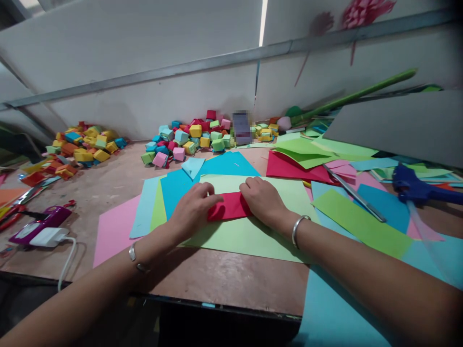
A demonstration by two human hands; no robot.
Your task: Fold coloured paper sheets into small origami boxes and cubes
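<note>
A small folded red paper lies on a light green sheet in the middle of the wooden table. My left hand presses on its left end, fingers curled down over the fold. My right hand holds down its right end, fingers bent and pressed on the paper. Both wrists wear silver bracelets. Blue, pink and pale green sheets lie fanned out under and around the green one.
Two heaps of folded coloured paper cubes sit at the back: one at the left, one in the middle. A blue glue gun and a metal ruler lie on loose sheets at the right. A purple device with a white charger rests at left.
</note>
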